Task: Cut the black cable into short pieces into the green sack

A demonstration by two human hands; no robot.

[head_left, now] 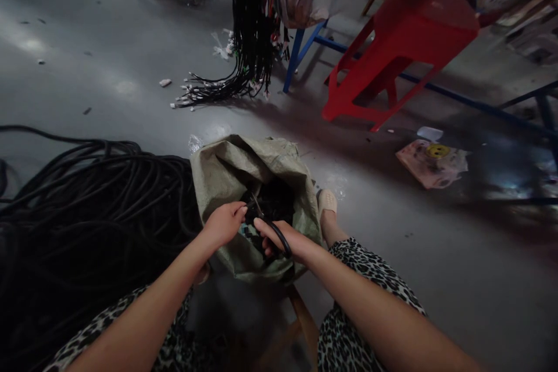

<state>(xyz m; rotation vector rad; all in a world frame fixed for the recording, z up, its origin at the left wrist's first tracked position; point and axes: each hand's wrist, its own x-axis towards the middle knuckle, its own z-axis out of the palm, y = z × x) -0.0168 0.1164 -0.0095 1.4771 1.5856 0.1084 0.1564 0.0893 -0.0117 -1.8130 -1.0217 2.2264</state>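
Note:
Scissors (279, 236) with black handles are in my right hand (279, 238), their blades pointing up and left over the mouth of an open woven sack (213, 177). Close beside the blades, my left hand (224, 224) is closed in a pinch on a thin black piece (250, 205); its exact kind is too dark to tell. Both hands are over the sack's mouth, between my knees. Dark material (279, 195) lies inside the sack, with a bit of light blue under my hands. The blades are apart, near my left fingertips.
A big heap of black cable (108, 186) lies left of the sack. Black wire bundles (253, 29) with white connectors hang down to the floor ahead. A red plastic stool (418, 23) stands by a blue metal frame (296, 52). A pink plastic bag (425, 168) is on the right.

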